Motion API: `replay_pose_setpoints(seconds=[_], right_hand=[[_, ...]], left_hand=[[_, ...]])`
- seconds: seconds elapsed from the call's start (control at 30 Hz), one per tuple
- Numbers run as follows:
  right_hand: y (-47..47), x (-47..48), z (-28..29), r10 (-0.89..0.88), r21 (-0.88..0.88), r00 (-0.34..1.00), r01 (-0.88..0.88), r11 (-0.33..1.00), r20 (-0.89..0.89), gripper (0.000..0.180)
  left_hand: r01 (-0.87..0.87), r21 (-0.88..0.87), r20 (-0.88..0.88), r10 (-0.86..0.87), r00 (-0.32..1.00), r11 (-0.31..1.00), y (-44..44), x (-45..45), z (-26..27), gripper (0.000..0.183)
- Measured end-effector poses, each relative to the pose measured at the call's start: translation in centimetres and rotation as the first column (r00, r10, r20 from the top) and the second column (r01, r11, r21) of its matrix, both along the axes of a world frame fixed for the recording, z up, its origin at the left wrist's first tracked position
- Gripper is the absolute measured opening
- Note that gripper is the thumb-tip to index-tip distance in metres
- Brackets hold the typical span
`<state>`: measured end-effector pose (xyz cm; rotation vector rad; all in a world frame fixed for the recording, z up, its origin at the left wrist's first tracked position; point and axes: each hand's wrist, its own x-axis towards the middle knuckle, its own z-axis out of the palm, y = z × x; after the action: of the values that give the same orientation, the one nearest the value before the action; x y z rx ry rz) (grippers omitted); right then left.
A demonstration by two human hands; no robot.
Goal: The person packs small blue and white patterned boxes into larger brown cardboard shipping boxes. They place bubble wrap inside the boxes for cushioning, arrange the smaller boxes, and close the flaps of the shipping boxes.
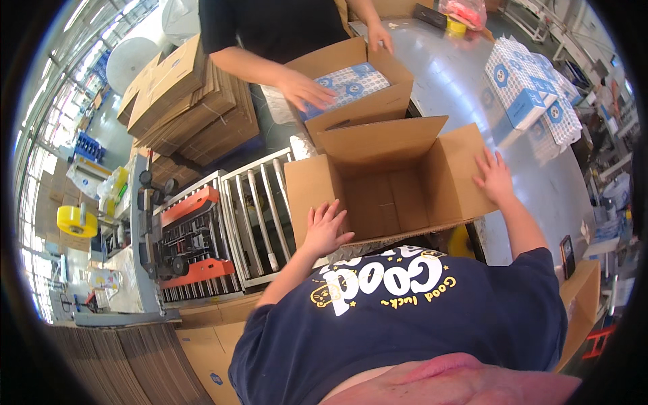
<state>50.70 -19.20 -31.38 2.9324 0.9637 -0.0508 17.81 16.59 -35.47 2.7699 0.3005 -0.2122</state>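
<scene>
An upright cardboard box [387, 202] stands in front of me with its top flaps up, and its inside shows only bare cardboard. My left hand [324, 230] lies with spread fingers against the left flap [311, 190], by the near corner. Against the right flap [458, 172] rests my right hand [495, 178], its fingers apart too. Just beyond is a second open carton [397, 104], which holds a blue-and-white patterned package [354, 86]. A co-worker's hand [306, 91] reaches over that package, and their other hand [379, 36] is at the carton's far edge.
A roller conveyor [260, 217] runs leftward to a taping machine [190, 243] with orange guides. Flattened cartons [197, 101] are stacked at the upper left. Patterned packs [526, 86] sit on the metal table [445, 66] to the right. A yellow tape roll [76, 221] hangs far left.
</scene>
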Motion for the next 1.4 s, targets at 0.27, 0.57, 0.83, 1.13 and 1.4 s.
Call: replay_pose_setpoints(seconds=[0.27, 0.57, 0.83, 1.13, 1.4], right_hand=[[8.2, -9.6, -7.2, 0.170, 0.348, 0.821, 0.037, 0.937, -0.545, 0.097], [1.7, 10.8, 1.9, 0.059, 0.559, 0.965, 0.098, 0.823, -0.256, 0.043], [-11.9, 32.6, 8.4, -0.481, 0.066, 0.874, 0.477, 0.877, 0.071, 0.097], [-14.1, 35.7, 1.6, -0.362, 0.388, 0.917, 0.399, 0.831, -0.168, 0.085], [-10.5, 22.3, 8.7, -0.080, 0.246, 0.882, 0.215, 0.945, -0.464, 0.071]], left_hand=[[-0.793, -0.096, -0.141, 0.780, 0.609, 0.602, 7.1, -3.2, -5.2, 0.107], [-0.734, -0.254, -0.286, 0.676, 0.679, 0.630, -0.9, 3.9, -9.7, 0.115], [-0.294, 0.124, -0.588, 0.309, 0.747, 0.948, 3.5, 4.3, 0.5, 0.077], [0.335, -0.249, -0.084, -0.364, 0.927, 0.909, -9.4, 29.3, 11.7, 0.053], [0.438, -0.536, -0.129, -0.583, 0.802, 0.722, -15.8, 34.1, 2.8, 0.055]])
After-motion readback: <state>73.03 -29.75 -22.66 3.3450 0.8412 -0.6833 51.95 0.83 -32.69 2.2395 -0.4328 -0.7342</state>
